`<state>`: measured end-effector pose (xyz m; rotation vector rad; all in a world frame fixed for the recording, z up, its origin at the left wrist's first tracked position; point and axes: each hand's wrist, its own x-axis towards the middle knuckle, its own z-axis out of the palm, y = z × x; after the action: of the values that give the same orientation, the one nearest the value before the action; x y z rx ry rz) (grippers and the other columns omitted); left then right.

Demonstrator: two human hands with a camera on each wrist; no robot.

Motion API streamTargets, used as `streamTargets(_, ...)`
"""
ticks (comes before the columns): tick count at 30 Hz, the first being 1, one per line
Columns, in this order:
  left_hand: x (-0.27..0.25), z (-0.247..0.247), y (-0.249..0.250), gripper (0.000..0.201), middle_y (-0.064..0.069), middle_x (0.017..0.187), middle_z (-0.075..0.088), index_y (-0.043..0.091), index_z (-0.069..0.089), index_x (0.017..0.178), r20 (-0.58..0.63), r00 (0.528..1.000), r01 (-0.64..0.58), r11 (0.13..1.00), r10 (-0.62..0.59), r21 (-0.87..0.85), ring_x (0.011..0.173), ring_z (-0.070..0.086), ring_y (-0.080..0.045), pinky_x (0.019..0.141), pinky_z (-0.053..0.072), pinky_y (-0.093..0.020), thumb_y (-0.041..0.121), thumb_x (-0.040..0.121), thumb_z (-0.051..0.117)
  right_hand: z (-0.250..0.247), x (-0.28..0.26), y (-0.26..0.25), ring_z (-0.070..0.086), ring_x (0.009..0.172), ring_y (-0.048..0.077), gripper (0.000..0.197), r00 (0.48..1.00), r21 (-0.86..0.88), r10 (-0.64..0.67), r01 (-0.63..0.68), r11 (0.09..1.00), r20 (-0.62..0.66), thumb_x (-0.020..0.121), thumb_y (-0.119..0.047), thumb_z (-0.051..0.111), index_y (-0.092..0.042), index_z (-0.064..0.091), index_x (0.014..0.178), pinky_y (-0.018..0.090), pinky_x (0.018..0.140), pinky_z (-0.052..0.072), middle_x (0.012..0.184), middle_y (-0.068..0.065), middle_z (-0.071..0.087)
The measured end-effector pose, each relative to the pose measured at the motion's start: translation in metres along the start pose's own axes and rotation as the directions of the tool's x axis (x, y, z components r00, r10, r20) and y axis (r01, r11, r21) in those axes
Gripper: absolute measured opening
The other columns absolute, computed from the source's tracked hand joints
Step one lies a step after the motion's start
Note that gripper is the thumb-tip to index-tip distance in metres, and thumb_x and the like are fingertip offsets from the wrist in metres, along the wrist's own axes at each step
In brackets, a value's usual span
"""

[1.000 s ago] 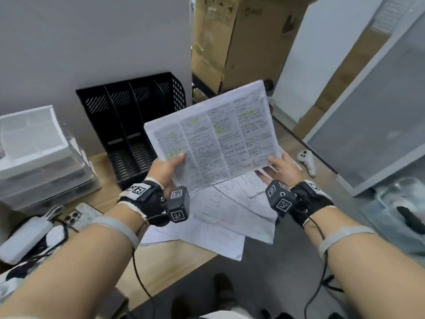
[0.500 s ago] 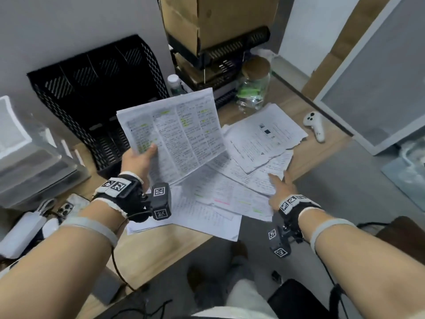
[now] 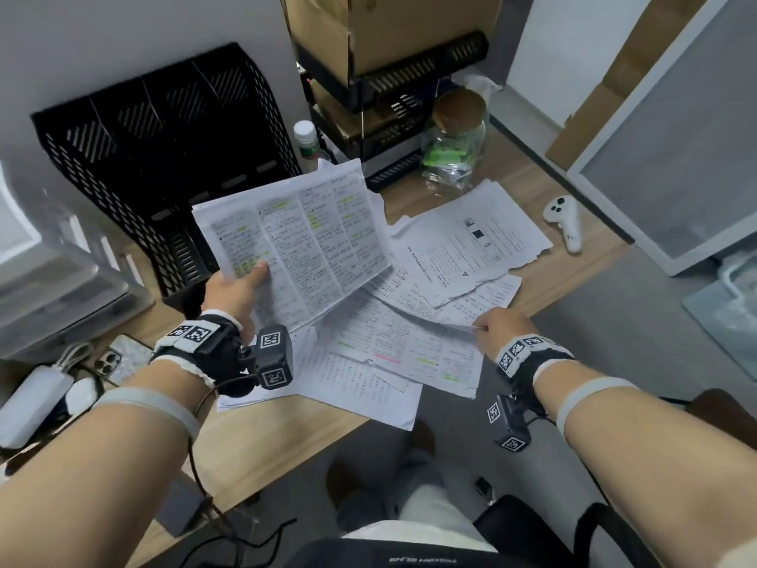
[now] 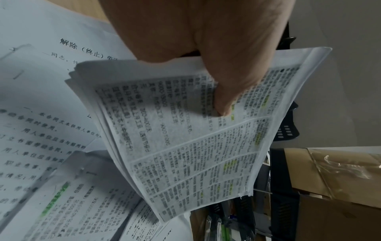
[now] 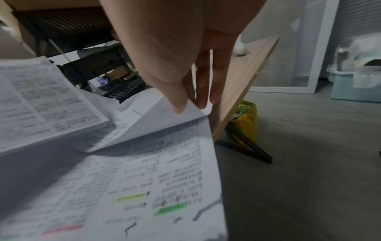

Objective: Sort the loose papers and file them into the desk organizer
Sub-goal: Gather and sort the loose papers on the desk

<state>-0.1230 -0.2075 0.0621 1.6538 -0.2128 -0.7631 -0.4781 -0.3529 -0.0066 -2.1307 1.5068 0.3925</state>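
Observation:
My left hand (image 3: 235, 284) (image 4: 218, 91) grips a stack of printed papers (image 3: 291, 239) (image 4: 185, 143) with yellow-green highlights, held tilted above the desk in front of the black mesh organizer (image 3: 164, 157). Loose printed sheets (image 3: 409, 346) lie spread over the wooden desk (image 3: 286, 436). My right hand (image 3: 489, 327) (image 5: 185, 104) pinches the near right corner of one loose sheet (image 5: 156, 120) between thumb and fingers and lifts it off the sheets below, at the desk's front edge.
A white controller (image 3: 565, 223) lies at the desk's right end. A glass jar (image 3: 454, 145) and a small bottle (image 3: 307, 141) stand before a black shelf with cardboard boxes (image 3: 393, 30). Clear plastic drawers (image 3: 49, 272), a phone (image 3: 118, 358) and a charger (image 3: 32, 399) sit left.
My right hand let go of the held stack, dropped to the desk and pinched a loose sheet's corner. The left hand keeps holding the stack alone. The head view tilted down.

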Motion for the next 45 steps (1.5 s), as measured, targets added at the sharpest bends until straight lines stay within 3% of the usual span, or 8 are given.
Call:
streamTargets(3, 0.008, -0.007, -0.008, 0.047, -0.006, 0.116, 0.074, 0.017, 0.072, 0.113, -0.011, 1.000, 0.017, 1.000, -0.017, 0.006, 0.108, 0.069, -0.031, 0.101, 0.049, -0.056, 0.036, 0.072, 0.083, 0.005, -0.007, -0.005, 0.038, 0.052, 0.020, 0.033, 0.991, 0.009, -0.094, 0.094, 0.996, 0.096, 0.084, -0.015, 0.049, -0.014, 0.041, 0.051, 0.029, 0.054, 0.029, 0.054, 0.010, 0.038)
streamTargets(12, -0.010, -0.007, 0.001, 0.041, -0.012, 0.126, 0.068, 0.004, 0.058, 0.132, 0.045, 0.999, 0.026, 0.998, -0.024, -0.050, 0.114, 0.066, -0.031, 0.101, 0.049, -0.055, 0.012, 0.093, 0.067, 0.026, -0.020, -0.018, 0.046, 0.061, 0.022, 0.030, 0.986, 0.079, -0.128, 0.120, 0.990, 0.105, 0.091, -0.020, 0.045, -0.021, 0.038, 0.062, 0.030, 0.057, 0.034, 0.061, -0.001, 0.045)
streamTargets(17, -0.009, -0.015, 0.002, 0.044, -0.010, 0.129, 0.067, 0.006, 0.058, 0.134, 0.053, 0.999, 0.009, 0.999, -0.008, -0.033, 0.117, 0.065, -0.030, 0.104, 0.047, -0.053, 0.014, 0.092, 0.068, 0.003, -0.018, -0.036, 0.064, 0.090, 0.028, 0.024, 0.981, 0.131, -0.143, 0.161, 0.978, -0.132, 0.095, -0.022, 0.047, -0.016, 0.066, 0.108, 0.028, 0.074, 0.047, 0.098, 0.004, 0.071)
streamTargets(21, -0.011, -0.018, 0.009, 0.040, -0.008, 0.129, 0.064, 0.003, 0.056, 0.133, 0.007, 0.999, -0.044, 0.999, 0.044, -0.025, 0.112, 0.063, -0.024, 0.100, 0.048, -0.040, 0.015, 0.095, 0.064, -0.030, -0.012, -0.062, 0.066, 0.078, 0.036, 0.019, 0.936, 0.229, -0.037, 0.123, 0.966, -0.349, 0.093, -0.017, 0.045, -0.010, 0.063, 0.094, 0.040, 0.073, 0.055, 0.078, 0.013, 0.066)
streamTargets(24, -0.011, -0.023, 0.009, 0.036, -0.006, 0.124, 0.065, 0.003, 0.057, 0.131, -0.014, 0.999, -0.053, 0.998, 0.052, -0.040, 0.112, 0.063, -0.024, 0.098, 0.049, -0.037, 0.015, 0.098, 0.059, -0.057, -0.019, -0.086, 0.071, 0.070, 0.033, 0.018, 0.903, 0.444, 0.096, 0.112, 0.889, -0.420, 0.094, -0.016, 0.045, -0.012, 0.062, 0.097, 0.030, 0.061, 0.057, 0.082, 0.016, 0.063)
streamTargets(30, -0.024, -0.023, -0.004, 0.018, -0.010, 0.106, 0.073, 0.020, 0.074, 0.094, 0.237, 0.969, -0.078, 0.996, 0.067, 0.040, 0.100, 0.068, -0.028, 0.096, 0.054, -0.055, 0.007, 0.092, 0.062, -0.076, -0.047, -0.185, 0.071, 0.057, 0.026, 0.014, 0.968, 0.848, -0.217, 0.221, 0.482, -0.129, 0.093, 0.005, 0.046, -0.006, 0.050, 0.100, 0.040, 0.056, 0.063, 0.077, 0.016, 0.058)
streamTargets(39, -0.048, -0.038, -0.012, 0.039, -0.012, 0.113, 0.075, 0.019, 0.069, 0.117, 0.502, 0.865, -0.100, 0.986, 0.020, 0.132, 0.104, 0.072, -0.030, 0.092, 0.057, -0.051, 0.049, 0.093, 0.059, -0.052, -0.042, -0.259, 0.072, 0.093, 0.035, 0.029, 0.975, 0.801, -0.220, 0.146, 0.581, -0.018, 0.088, -0.001, 0.056, -0.018, 0.045, 0.110, 0.050, 0.079, 0.061, 0.119, 0.024, 0.063)
streamTargets(45, -0.031, -0.051, -0.023, 0.012, -0.009, 0.108, 0.075, 0.022, 0.069, 0.102, 0.423, 0.905, -0.205, 0.920, 0.049, 0.333, 0.100, 0.071, -0.028, 0.095, 0.055, -0.054, 0.017, 0.092, 0.066, -0.044, -0.042, -0.259, 0.068, 0.109, 0.023, 0.031, 0.917, 0.875, -0.382, 0.093, 0.474, 0.110, 0.090, -0.017, 0.067, -0.015, 0.055, 0.119, 0.040, 0.095, 0.053, 0.116, 0.011, 0.071)
